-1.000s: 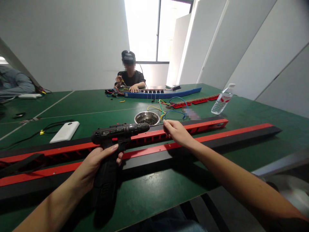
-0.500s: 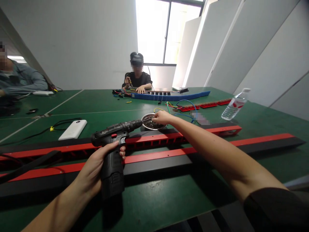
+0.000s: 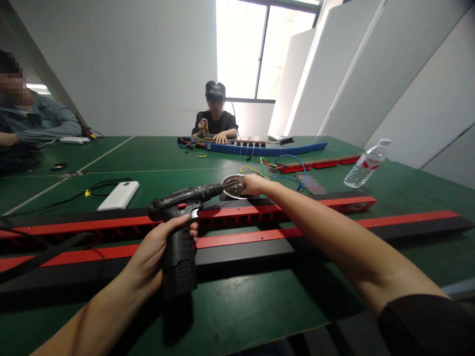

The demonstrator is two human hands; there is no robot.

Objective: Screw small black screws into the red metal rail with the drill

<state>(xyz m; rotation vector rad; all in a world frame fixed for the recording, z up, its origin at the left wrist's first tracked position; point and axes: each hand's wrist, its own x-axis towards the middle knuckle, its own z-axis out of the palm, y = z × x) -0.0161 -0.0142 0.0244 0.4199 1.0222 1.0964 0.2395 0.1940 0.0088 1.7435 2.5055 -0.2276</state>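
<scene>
My left hand (image 3: 158,247) grips the handle of a black cordless drill (image 3: 181,222), its bit pointing right above the red and black rails (image 3: 260,232) that lie across the green table. My right hand (image 3: 254,184) reaches over the rails into a small steel bowl (image 3: 232,184) of dark screws, fingers pinched together at its rim. Whether a screw is between the fingertips is too small to see.
A white power bank (image 3: 119,195) with a black cable lies at left. Coloured wires (image 3: 274,165), more red strips (image 3: 319,163) and a water bottle (image 3: 365,165) lie at right. One person works at a blue strip (image 3: 267,148) across the table; another sits at far left.
My right hand has moved from the near rail forward into the steel bowl. The drill in my left hand stays roughly in place; the view has tilted up slightly.
</scene>
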